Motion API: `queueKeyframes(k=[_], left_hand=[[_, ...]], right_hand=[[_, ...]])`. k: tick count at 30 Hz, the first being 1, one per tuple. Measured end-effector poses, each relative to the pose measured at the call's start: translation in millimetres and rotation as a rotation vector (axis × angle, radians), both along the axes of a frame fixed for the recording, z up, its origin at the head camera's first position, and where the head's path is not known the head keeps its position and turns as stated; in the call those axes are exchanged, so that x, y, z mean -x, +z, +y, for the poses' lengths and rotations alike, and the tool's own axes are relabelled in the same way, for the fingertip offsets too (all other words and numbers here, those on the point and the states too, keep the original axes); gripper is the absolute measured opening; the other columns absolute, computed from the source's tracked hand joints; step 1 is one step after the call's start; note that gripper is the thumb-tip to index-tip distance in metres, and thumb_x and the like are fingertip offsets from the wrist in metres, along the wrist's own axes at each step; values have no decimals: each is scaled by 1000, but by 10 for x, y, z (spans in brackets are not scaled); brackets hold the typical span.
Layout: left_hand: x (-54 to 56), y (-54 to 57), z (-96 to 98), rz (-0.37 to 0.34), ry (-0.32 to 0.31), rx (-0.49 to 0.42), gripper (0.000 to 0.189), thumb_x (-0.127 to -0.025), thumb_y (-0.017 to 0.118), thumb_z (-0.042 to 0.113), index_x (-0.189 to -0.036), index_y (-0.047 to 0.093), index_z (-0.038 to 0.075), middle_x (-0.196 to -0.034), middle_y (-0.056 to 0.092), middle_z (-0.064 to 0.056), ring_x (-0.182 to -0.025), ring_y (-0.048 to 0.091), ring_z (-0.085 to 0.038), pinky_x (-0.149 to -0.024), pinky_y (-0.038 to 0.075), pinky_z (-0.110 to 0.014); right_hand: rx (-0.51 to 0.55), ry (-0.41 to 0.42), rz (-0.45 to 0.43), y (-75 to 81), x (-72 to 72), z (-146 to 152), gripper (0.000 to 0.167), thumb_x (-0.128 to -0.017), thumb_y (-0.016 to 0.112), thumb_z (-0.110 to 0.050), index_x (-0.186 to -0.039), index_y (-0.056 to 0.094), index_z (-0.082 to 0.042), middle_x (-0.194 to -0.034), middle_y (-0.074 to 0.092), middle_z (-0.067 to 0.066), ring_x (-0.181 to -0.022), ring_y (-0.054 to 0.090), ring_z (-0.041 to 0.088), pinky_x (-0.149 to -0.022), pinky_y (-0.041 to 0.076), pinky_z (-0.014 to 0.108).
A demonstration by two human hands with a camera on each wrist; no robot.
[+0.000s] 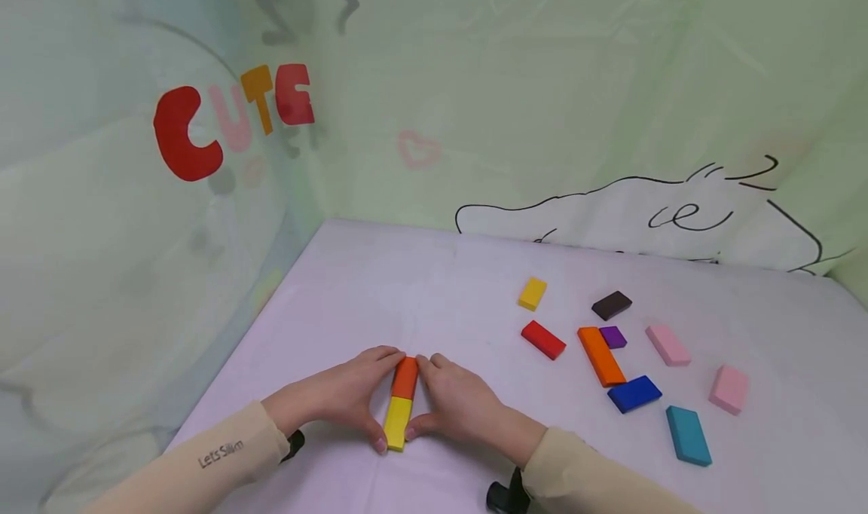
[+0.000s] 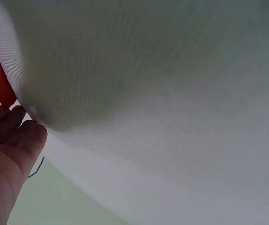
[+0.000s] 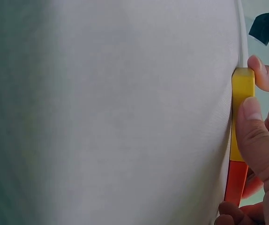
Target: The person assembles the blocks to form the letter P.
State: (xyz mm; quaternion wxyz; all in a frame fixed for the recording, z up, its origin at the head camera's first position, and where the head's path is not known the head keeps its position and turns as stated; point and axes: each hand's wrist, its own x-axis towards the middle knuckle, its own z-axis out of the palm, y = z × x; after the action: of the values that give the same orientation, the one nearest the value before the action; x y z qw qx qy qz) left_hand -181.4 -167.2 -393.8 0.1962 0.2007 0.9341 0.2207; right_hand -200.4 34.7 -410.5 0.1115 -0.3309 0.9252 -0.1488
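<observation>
Head view: the yellow block [image 1: 398,425] and orange block [image 1: 404,378] sit end to end on the counter [image 1: 380,295], between 6 and 7 o'clock, orange on the 12 side. Left hand [image 1: 356,390] and right hand [image 1: 461,401] hold the pair from 9 and 3, each half open in a C, thumb by yellow, fingertips by orange. Probably keeps the edges lined up. Loose blocks [image 1: 602,357] sit around 4 o'clock, maybe just to leave elbow room.

Left wrist: fingertips around 8 o'clock, right at orange's end; can't see that thumb's grip.

Right wrist: yellow's at 3, right thumb on its side, left thumb at its end, likely to stop sliding.
</observation>
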Motion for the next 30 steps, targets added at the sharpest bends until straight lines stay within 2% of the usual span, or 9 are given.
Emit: queueKeyframes(k=[7,23,27,30], left_hand=[[-8,10,1,-17,15,-9,117,-63,99,37,-156,37,4,-163,34,-13,-150,36,-31,-121,37,-52],[-1,-1,-15,-23,12,-27,118,-62,99,36,-156,36,2,-162,34,-14,-149,37,-32,-121,37,-52],[-3,-12,-15,-14,9,-22,119,-62,99,36,-156,36,1,-162,35,-15,-148,39,-31,-121,38,-51],[-10,-5,-8,-11,13,-12,119,-62,100,35,-155,36,1,-162,35,-14,-147,39,-31,-121,38,-50]], right_hand=[[-11,2,25,6,-5,-4,102,-68,89,-57,-142,54,4,-114,66,13,-92,63,20,-91,61,38],[3,7,15,7,-7,30,103,-70,89,-55,-145,52,5,-117,66,14,-94,63,20,-92,61,37],[31,-20,-22,38,-5,137,98,-73,90,-49,-145,51,5,-110,66,10,-90,61,18,-88,61,37],[85,-67,-68,89,28,326,91,-75,90,-41,-145,52,2,-103,64,5,-88,59,15,-84,60,37]])
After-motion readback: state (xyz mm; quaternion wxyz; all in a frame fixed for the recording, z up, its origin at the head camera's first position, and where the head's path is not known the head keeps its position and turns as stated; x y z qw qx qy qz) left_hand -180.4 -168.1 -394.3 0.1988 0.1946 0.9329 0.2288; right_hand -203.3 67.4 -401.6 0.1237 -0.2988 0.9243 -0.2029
